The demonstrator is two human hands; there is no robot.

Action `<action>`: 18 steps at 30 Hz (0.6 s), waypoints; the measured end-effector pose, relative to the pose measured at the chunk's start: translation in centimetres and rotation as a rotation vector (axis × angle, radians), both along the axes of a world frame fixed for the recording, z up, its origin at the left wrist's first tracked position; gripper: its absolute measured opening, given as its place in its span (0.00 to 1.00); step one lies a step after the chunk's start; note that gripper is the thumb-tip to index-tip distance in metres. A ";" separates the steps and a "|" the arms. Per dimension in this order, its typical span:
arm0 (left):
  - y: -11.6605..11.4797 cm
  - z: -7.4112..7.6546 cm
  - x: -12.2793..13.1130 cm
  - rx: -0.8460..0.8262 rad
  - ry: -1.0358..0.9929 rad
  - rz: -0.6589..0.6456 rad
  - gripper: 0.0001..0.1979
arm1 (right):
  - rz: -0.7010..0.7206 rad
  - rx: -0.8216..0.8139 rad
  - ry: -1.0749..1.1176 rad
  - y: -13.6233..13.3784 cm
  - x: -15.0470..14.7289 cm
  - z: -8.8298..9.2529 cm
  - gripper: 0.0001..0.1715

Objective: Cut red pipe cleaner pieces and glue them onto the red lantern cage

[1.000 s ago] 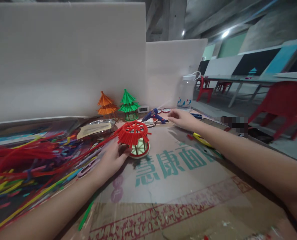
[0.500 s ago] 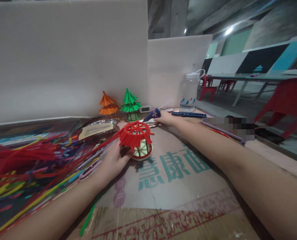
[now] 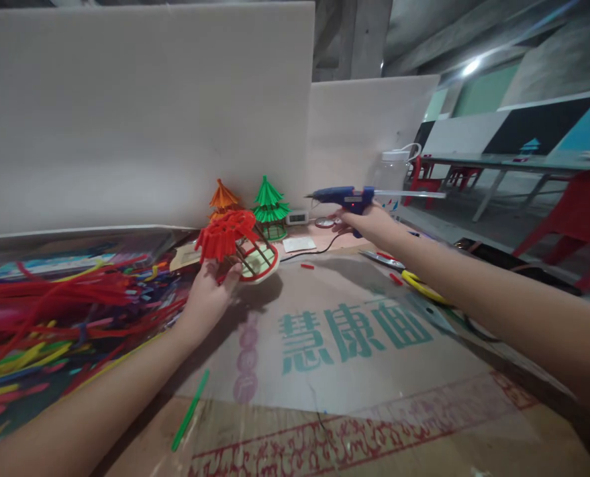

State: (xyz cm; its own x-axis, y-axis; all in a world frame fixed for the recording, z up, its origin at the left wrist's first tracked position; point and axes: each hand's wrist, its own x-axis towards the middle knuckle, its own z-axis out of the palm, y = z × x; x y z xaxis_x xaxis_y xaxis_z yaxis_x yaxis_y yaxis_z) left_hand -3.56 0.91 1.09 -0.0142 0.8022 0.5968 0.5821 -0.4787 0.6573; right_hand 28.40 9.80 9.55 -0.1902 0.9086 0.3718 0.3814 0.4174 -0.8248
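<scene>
My left hand (image 3: pixel 212 291) is closed around a small pavilion model (image 3: pixel 228 235) with a red pipe-cleaner roof, thin posts and a red-rimmed pale round base. The model is tilted and held above the table. My right hand (image 3: pixel 367 222) grips a blue glue gun (image 3: pixel 344 197), raised off the surface. Its nozzle points left, and a clear glue stick (image 3: pixel 408 194) sticks out of its back. Behind the red model stand an orange pavilion model (image 3: pixel 224 195), partly hidden, and a green one (image 3: pixel 269 205).
Many coloured pipe cleaners (image 3: pixel 61 291) fill the left side. Scissors (image 3: pixel 387 260) with yellow handles lie under my right forearm. A small digital display (image 3: pixel 297 217) and a plastic bottle (image 3: pixel 391 175) stand at the back. A green strip (image 3: pixel 190 411) lies in front.
The glue gun has been lifted off the table by my right hand. My left hand has raised and tilted the red pavilion model, moving it left. The scissors have come into view.
</scene>
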 end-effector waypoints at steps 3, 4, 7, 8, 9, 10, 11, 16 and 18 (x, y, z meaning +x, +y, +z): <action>-0.4 -0.5 0.6 -0.067 -0.076 -0.039 0.16 | 0.076 0.053 0.215 -3.8 0.2 -0.3 0.13; -0.7 -0.7 1.0 -0.078 -0.055 -0.082 0.16 | 0.094 0.074 0.205 -5.2 0.1 -0.7 0.12; -1.5 -1.1 1.9 -0.031 0.092 -0.139 0.17 | 0.097 0.158 0.047 -9.4 -0.1 -2.4 0.12; -1.7 -1.1 2.1 -0.006 0.137 -0.136 0.18 | 0.090 0.194 -0.002 -10.5 -0.1 -3.0 0.12; -1.8 -1.1 2.2 0.012 0.169 -0.130 0.18 | 0.070 0.225 -0.059 -11.4 -0.2 -3.5 0.10; -1.9 -1.1 2.2 0.024 0.190 -0.122 0.18 | 0.052 0.256 -0.093 -12.1 -0.3 -4.0 0.09; -1.9 -1.0 2.2 0.032 0.209 -0.118 0.18 | 0.040 0.273 -0.114 -12.6 -0.3 -4.4 0.08; -1.5 -0.8 2.0 0.052 0.291 -0.068 0.19 | 0.102 0.168 -0.152 -12.8 -0.4 -4.9 0.15; -1.5 -0.8 2.0 0.040 0.304 -0.062 0.19 | 0.106 0.139 -0.186 -12.5 -0.3 -4.9 0.15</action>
State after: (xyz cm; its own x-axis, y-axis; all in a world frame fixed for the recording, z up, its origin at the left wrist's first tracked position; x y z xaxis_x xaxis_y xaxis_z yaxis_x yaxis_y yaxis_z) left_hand -1.60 -0.55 0.26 0.2183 0.7717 0.5973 0.7177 -0.5417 0.4375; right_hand 28.07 -2.73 4.66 -0.3583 0.8224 0.4419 0.4696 0.5678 -0.6761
